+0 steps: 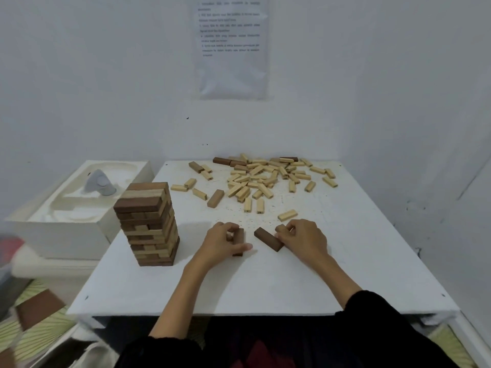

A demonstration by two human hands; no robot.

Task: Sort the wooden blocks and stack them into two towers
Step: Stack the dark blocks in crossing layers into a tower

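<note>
Left dark block (239,240): long axis is running straight away from the person, near end resting on the white table (265,282) at front centre. Left hand (221,241) is gripping it, fingers curling over the far part and thumb crossing the near part. The wrist is sitting low and the forearm is angling in from the lower left.

Right dark block (268,239): lying flat just right of the first, apart from it, long axis diagonal from far-left to near-right. Right hand (304,240) is pinching its near-right end with curled fingers, knuckles up. The black sleeve (372,314) is coming in from the lower right.

Tower (149,224) of mixed dark and light layers is standing upright, left of the hands. Loose pile (261,176), mostly light blocks, is lying at the far side of the table.
</note>
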